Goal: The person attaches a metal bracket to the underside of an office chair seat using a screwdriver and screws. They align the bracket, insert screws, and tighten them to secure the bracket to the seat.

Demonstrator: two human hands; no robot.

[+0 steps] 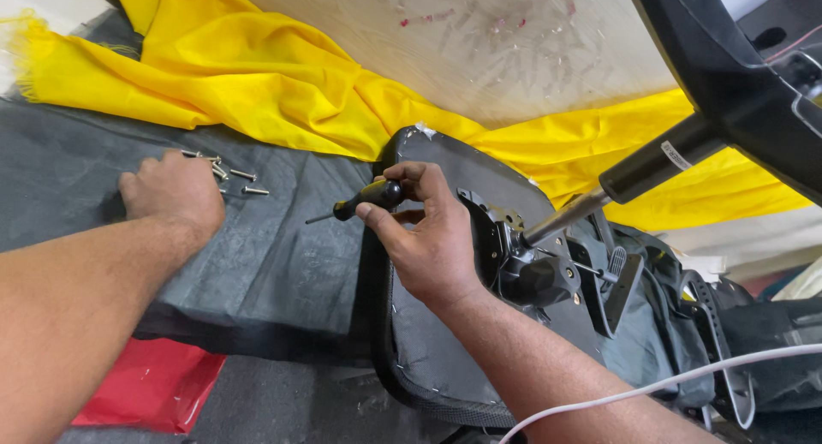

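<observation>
looking down, we see our right hand [432, 238] closed around a small screwdriver [360, 202] with a black and yellow handle, its thin shaft pointing left and slightly down. the hand rests against the underside of an overturned office chair seat [428, 350], covered in dark grey fabric. just right of the hand sits the seat's black metal mechanism plate [522, 264], from which a silver gas cylinder [634, 177] rises up and to the right toward the black chair base [736, 76].

our left hand [175, 191] lies palm down on a dark grey cloth [282, 256], fingers curled over a small scatter of silver screws [235, 177]; whether it pinches one we cannot tell, since the fingertips are hidden.

behind both hands a bright yellow fabric [257, 76] is bunched against a pale wooden board [514, 41]. a red sheet [158, 384] shows at the lower left, and a white cable [685, 380] crosses the lower right corner.
</observation>
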